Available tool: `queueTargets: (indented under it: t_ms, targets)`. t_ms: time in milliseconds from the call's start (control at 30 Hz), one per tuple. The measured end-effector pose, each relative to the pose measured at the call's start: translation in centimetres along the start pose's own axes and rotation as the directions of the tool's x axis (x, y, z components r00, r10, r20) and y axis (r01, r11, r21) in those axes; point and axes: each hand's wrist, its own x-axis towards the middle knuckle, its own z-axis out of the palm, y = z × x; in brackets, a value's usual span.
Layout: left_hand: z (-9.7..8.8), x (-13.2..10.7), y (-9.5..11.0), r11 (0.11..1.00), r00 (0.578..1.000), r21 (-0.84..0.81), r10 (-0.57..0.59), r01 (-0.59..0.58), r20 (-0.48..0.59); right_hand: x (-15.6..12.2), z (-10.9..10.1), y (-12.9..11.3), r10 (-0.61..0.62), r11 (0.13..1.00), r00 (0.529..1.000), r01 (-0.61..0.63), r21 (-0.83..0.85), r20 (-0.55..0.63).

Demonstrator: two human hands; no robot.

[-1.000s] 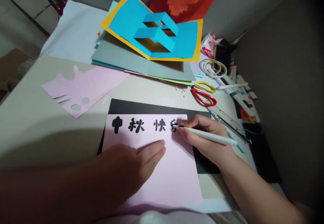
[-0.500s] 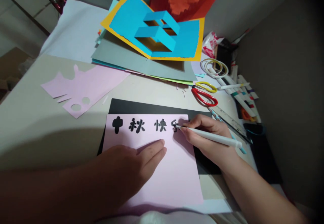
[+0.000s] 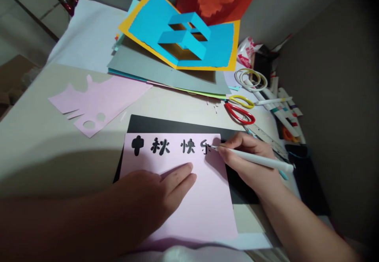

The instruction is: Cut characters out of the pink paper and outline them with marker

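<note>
A pink sheet of paper (image 3: 204, 210) lies on a black sheet (image 3: 166, 124) on the table. Along its top edge run several thick dark Chinese characters, the last one (image 3: 204, 147) drawn in thinner lines. My left hand (image 3: 166, 189) rests flat on the pink sheet below the characters, fingers stretched out. Pinched in my right hand (image 3: 251, 151) is a white marker pen (image 3: 266, 161), its tip at the right side of the last character. My right hand sits over the sheet's upper right edge.
Behind stands a blue and yellow pop-up card (image 3: 219, 47) on stacked paper (image 3: 142, 64), with orange paper (image 3: 222, 1) behind it. Cut pink scrap (image 3: 97, 100) lies left. To the right are scissors (image 3: 240, 114), tape rolls (image 3: 251, 79), a ruler (image 3: 266, 137) and several markers (image 3: 280, 110).
My right hand and the marker pen have shifted slightly to the right, with the tip now at the last character's right side. My left hand has barely moved.
</note>
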Motion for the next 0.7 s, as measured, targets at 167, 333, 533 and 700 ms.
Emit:
queueTargets:
  t_ms: [167, 333, 533, 700]
  targets:
    - [-0.29, 0.05, 0.1, 0.997, 1.0, 0.071, -0.006, 0.005, 0.011, 0.02, -0.08, 0.07, -0.042, 0.995, 0.997, 0.047, -0.084, 0.063]
    - [0.08, -0.03, 0.16, 0.997, 1.0, 0.082, -0.006, 0.008, -0.026, -0.06, 0.07, 0.03, -0.056, 0.996, 0.996, 0.06, -0.072, 0.064]
    - [0.51, 0.0, 0.15, 0.999, 0.997, 0.037, -0.016, 0.019, -0.073, 0.05, 0.42, 0.27, -0.082, 0.994, 0.994, 0.086, -0.065, 0.072]
    - [0.41, 0.01, 0.13, 0.999, 0.996, 0.039, -0.012, 0.015, -0.091, 0.41, 0.44, 0.44, -0.105, 0.992, 0.988, 0.113, -0.059, 0.115]
